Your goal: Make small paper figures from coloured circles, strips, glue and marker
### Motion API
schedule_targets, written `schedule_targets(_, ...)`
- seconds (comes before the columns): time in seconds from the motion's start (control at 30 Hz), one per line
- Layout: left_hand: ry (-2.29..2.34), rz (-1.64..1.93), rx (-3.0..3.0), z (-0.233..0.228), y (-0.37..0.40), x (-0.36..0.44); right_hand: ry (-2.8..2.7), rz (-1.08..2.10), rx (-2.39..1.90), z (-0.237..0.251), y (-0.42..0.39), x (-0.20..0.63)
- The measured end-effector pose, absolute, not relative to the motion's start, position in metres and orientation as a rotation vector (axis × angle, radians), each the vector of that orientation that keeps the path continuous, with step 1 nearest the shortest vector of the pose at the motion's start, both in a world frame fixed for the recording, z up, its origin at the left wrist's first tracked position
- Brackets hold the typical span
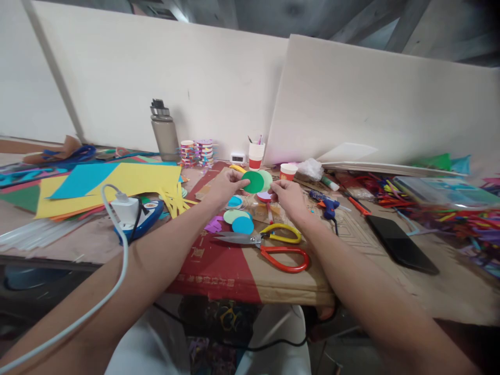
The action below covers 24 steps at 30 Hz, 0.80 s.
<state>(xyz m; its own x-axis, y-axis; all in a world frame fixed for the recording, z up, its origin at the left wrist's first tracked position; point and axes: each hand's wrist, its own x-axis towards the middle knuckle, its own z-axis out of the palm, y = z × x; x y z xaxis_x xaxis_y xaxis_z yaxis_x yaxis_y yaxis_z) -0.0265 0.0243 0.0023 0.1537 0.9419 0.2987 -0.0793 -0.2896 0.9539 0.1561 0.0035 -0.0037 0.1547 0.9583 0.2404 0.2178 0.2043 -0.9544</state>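
Two hands up over the desk (449, 291): the left hand (224, 186) has its fingers pinched on a green paper circle (253, 182), a paler disc (267, 178) tucked right behind it, while the right hand (287, 197) pinches a small pink-and-white piece (264, 196) just beside. Below them, more cut circles (239, 221) and two pairs of scissors (273, 245) lie on a red-and-brown cardboard sheet (219, 271). Out wide there's yellow and blue paper (117, 182), a glue gun (326, 204), a black phone (400, 244) and a water bottle (164, 130) against pale boards (351, 94) leaning along the back.
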Motion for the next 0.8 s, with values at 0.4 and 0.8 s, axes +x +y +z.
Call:
schedule_targets(0.4,1.118,1.343,1.433,0.0021,0.0207,-0.023,-1.395,0.83,-1.184,0.0004,-0.0059,0.1481)
schedule_targets(0.8,1.012,1.407,1.403,0.0022,0.022,-0.0244,-1.423,0.925,-1.065,-0.0043,-0.0044,0.1473)
